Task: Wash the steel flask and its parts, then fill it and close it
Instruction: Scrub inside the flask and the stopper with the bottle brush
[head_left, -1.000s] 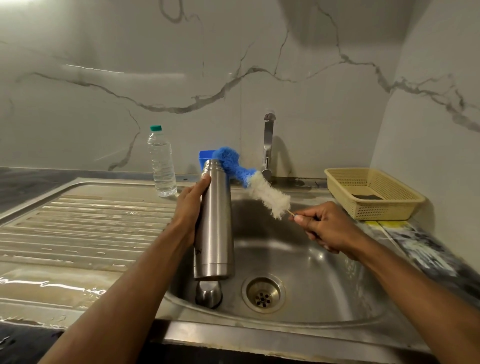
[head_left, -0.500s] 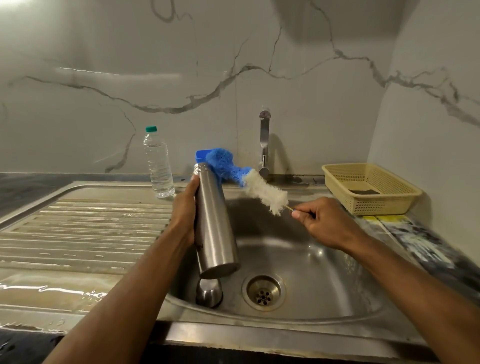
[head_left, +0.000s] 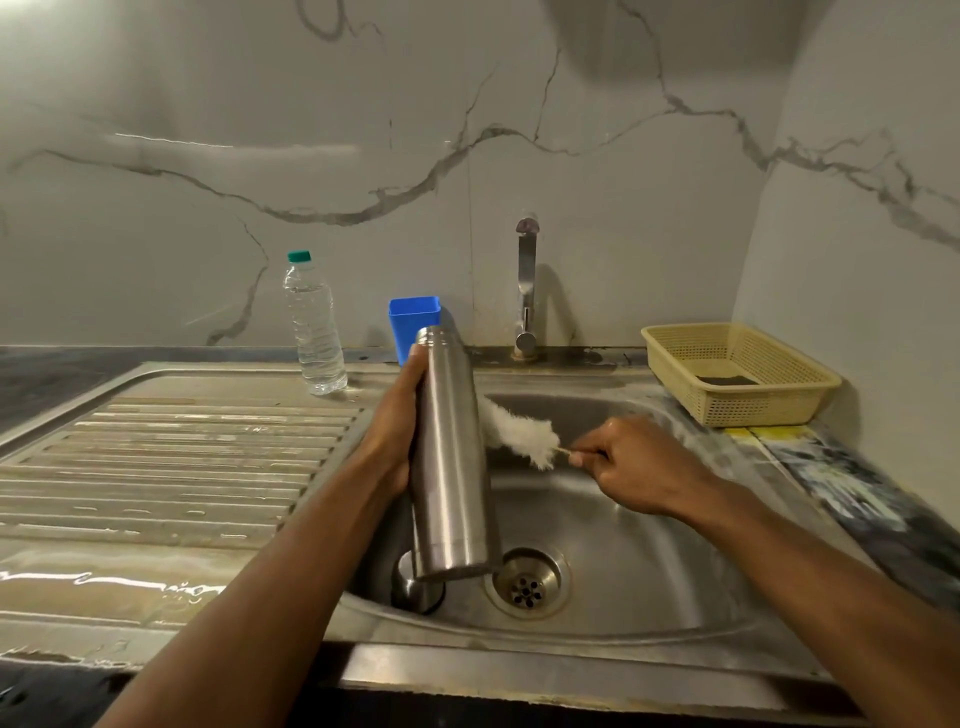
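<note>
My left hand (head_left: 397, 431) grips the steel flask (head_left: 449, 457) by its upper body and holds it nearly upright over the sink basin (head_left: 649, 571), its mouth open at the top. My right hand (head_left: 631, 465) pinches the thin handle of a bottle brush (head_left: 519, 434). The brush's white bristles lie against the flask's right side; its blue end is hidden behind the flask. A steel cap (head_left: 418, 584) stands on the basin floor under the flask, left of the drain (head_left: 527, 584).
A tap (head_left: 525, 291) rises behind the basin. A blue cup (head_left: 413, 319) and a clear water bottle (head_left: 314, 325) stand at the back. The ribbed drainboard (head_left: 171, 467) lies to the left, wet near the front. A yellow plastic basket (head_left: 737, 371) sits at the right.
The brush has dropped from the flask's mouth to beside and behind its body. My right hand moved lower and the flask tilted slightly.
</note>
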